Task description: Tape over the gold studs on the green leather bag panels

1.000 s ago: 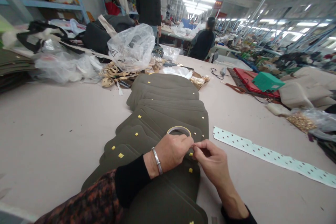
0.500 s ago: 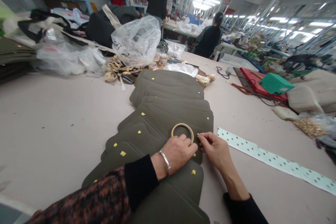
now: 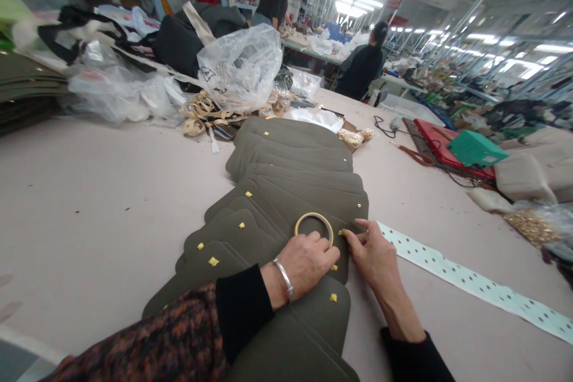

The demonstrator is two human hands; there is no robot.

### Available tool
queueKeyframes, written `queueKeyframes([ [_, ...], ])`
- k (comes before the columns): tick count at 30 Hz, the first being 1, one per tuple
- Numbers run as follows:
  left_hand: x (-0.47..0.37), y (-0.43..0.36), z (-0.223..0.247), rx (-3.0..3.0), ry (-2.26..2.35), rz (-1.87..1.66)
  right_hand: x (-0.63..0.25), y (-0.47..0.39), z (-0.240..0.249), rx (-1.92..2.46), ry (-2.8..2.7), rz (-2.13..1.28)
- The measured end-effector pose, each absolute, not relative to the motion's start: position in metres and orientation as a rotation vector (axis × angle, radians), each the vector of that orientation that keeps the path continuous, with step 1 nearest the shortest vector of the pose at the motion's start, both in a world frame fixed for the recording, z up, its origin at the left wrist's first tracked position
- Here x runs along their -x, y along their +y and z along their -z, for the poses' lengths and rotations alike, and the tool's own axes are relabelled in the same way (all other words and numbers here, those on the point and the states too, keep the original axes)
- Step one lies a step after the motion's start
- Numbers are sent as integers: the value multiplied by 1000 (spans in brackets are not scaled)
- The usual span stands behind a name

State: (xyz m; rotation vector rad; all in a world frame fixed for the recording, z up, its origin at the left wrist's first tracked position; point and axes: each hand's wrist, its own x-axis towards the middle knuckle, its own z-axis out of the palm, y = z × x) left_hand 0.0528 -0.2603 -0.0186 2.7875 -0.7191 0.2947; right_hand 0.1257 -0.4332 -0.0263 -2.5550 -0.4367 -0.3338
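Observation:
Several olive-green panels [image 3: 286, 194] lie overlapped in a fanned row on the table, with small yellow tape pieces [image 3: 213, 261] stuck on them. My left hand [image 3: 308, 259], a silver bangle at its wrist, is closed around the lower edge of a roll of yellow tape [image 3: 314, 216], which stands tilted above the panels. Just to its right, my right hand [image 3: 373, 250] has its thumb pressed on a small yellow piece [image 3: 341, 233] at a panel's right edge. The index finger of that hand is lifted away from the thumb.
A pale strip with dark dots [image 3: 474, 283] lies at right. Farther back are a green box [image 3: 477, 148] on a red item, gold metal pieces [image 3: 530, 227] and a clear plastic bag [image 3: 242, 65]. More panels [image 3: 31, 86] are stacked at left. Two people are in the background.
My right thumb and index finger have parted from a pinch, and the thumb now presses a yellow piece onto the panel. My left hand keeps the tape roll in nearly the same place.

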Motion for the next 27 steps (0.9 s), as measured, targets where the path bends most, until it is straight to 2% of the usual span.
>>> queueKeyframes([
  [3, -53, -260, 20, -2794, -726, -312, -122, -441, 23, 2519, -760, 468],
  [7, -54, -261, 23, -2805, -717, -339, -119, -438, 25, 2586, -1179, 486],
  [12, -54, -261, 24, -2829, -685, -335, -127, -421, 29, 2811, -1037, 481],
  [18, -56, -256, 16, -2845, -695, -313, -136, -406, 15, 2916, -631, 250],
  [25, -57, -241, 7, -2613, -701, -474, -112, -426, -1, 2649, -811, -240],
  [27, -56, -237, 7, -2493, -680, -490, -104, -434, -2, 2517, -769, -289],
])
